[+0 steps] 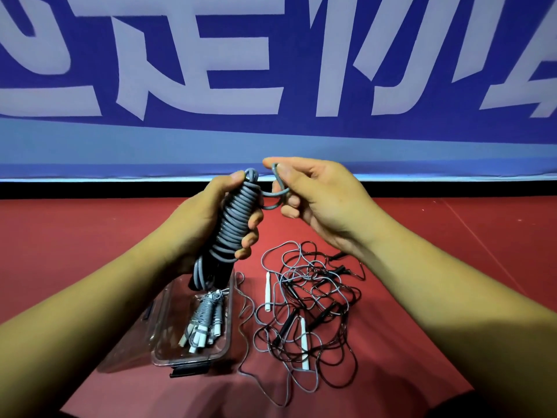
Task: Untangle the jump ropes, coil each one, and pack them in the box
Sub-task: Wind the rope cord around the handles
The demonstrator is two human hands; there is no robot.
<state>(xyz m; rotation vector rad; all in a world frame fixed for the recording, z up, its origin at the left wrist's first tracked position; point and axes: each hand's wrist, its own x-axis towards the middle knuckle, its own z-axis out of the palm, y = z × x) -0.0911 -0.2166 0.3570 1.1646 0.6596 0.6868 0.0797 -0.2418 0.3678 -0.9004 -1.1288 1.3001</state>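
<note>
Fingers [252, 236] of the left hand [208, 218] are curled round the grey coiled rope [238, 215], which is held nearly upright above the clear box [230, 321], top tilted right. Its free end [275, 191] is pinched by the right hand [325, 200]. Tangled ropes [310, 321] are spread just right of the box; red mat [452, 236] is seen stretching to both sides.

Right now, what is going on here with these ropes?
A person is coiling a grey jump rope: the left hand grips the wound part, and the right hand pinches its loose end. Coiled ropes with white handles already lie in the clear box. A tangle of grey and black ropes lies beside it.
</note>
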